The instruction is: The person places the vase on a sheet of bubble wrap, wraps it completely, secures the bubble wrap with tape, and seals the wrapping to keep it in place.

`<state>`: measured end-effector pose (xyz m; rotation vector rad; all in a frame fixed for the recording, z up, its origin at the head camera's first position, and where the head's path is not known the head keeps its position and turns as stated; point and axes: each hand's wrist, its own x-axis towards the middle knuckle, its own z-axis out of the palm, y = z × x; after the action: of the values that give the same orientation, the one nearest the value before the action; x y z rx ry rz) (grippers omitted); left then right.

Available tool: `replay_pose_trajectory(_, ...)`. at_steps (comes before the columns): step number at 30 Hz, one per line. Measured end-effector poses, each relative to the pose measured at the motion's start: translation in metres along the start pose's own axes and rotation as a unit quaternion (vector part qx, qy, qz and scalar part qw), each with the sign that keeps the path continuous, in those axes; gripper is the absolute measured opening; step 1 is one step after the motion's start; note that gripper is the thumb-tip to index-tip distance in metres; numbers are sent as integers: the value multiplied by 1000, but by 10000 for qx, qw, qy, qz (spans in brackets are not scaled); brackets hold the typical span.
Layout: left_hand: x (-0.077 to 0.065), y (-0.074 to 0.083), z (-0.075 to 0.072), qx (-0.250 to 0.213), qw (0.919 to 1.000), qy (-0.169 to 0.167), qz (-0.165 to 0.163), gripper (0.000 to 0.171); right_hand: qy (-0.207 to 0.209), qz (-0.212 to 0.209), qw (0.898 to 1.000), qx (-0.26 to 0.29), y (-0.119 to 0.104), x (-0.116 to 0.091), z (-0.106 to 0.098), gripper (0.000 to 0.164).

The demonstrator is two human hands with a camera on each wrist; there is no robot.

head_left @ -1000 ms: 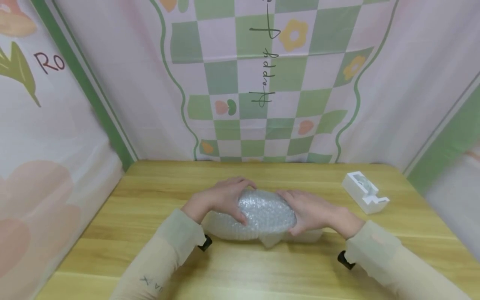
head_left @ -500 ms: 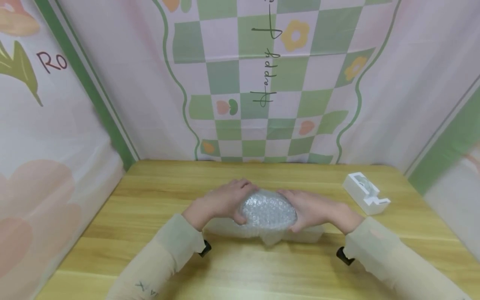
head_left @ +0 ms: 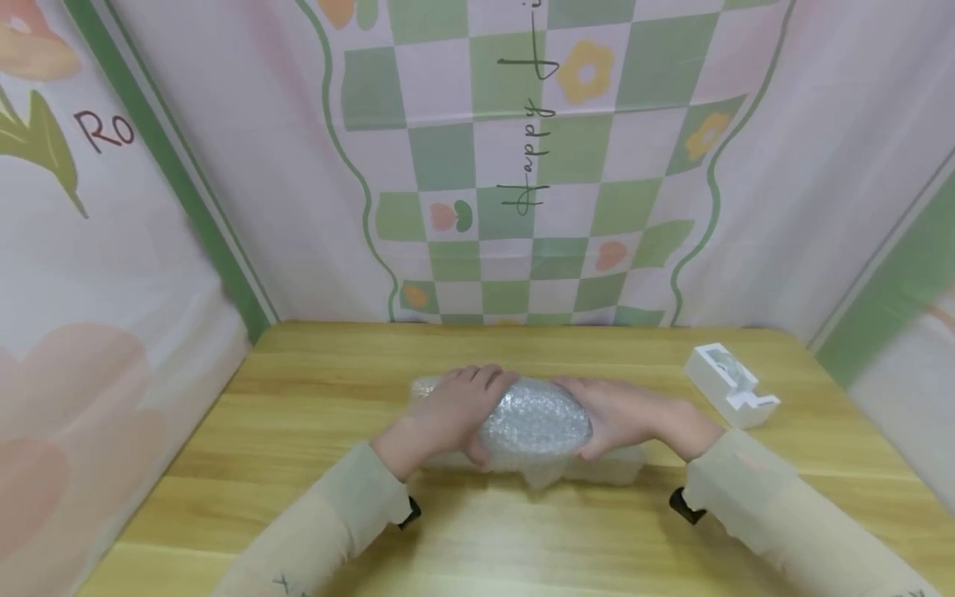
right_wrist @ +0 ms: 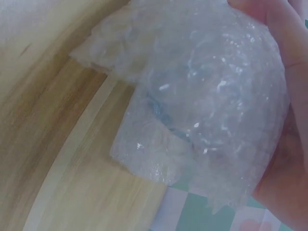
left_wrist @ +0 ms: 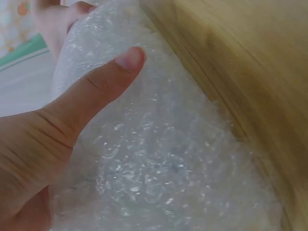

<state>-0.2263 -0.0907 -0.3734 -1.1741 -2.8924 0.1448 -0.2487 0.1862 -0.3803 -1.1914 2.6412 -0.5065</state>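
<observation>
A rounded bundle of bubble wrap (head_left: pixel 537 419) lies on the wooden table in the middle of the head view; whatever is inside cannot be made out. My left hand (head_left: pixel 451 414) grips its left side, thumb on the near face and fingers over the top. In the left wrist view the thumb (left_wrist: pixel 96 89) lies flat along the plastic. On the other side, my right hand (head_left: pixel 622 414) holds the bundle's right end between thumb and fingers. Loose ends of wrap stick out beneath both hands, and a corner of wrap (right_wrist: pixel 149 139) juts out in the right wrist view.
A white tape dispenser (head_left: pixel 729 385) with a roll of clear tape stands at the back right of the wooden table (head_left: pixel 477 547). Patterned curtains (head_left: pixel 298 166) hang behind and along both sides of the table.
My left hand has shifted slightly and lies further over the bundle. The wrap at left has flattened, and some now shows behind that hand. My right hand has stayed nearly still.
</observation>
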Motion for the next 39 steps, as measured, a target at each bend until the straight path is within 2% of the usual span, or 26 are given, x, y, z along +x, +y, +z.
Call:
replay_pose_trajectory(7, -2, -2, 3, -213, 9996, 158, -18, 122, -97, 50, 9999, 80, 0, 3, -2, 103)
replay_pose_trajectory(14, 0, -8, 4, -589, 9980, 137, 190, 116, -445, 138, 9978, 475, 1, 4, -6, 98)
replay_pose_trajectory(19, 1, -12, 3, -831, 9962, 40, 250, 113, -726, 77, 9928, 954, 1, 5, -9, 94)
replay_pose_trajectory(25, 4, -15, 1, -883, 9957, -16, 279, 110, -875, -10, 9861, 1411, 3, 6, -10, 92)
replay_pose_trajectory(31, 7, -16, 1, -963, 9950, -121, 228, 110, -906, -144, 9771, 1918, 5, 5, -10, 103)
replay_pose_trajectory(34, 8, -17, 1, -1009, 9946, -125, 213, 110, -699, -82, 9831, 1691, 5, 1, -11, 106)
replay_pose_trajectory(39, 8, -19, 0, -1157, 9930, -141, 179, 108, -159, 70, 9979, 619, 1, -7, -12, 104)
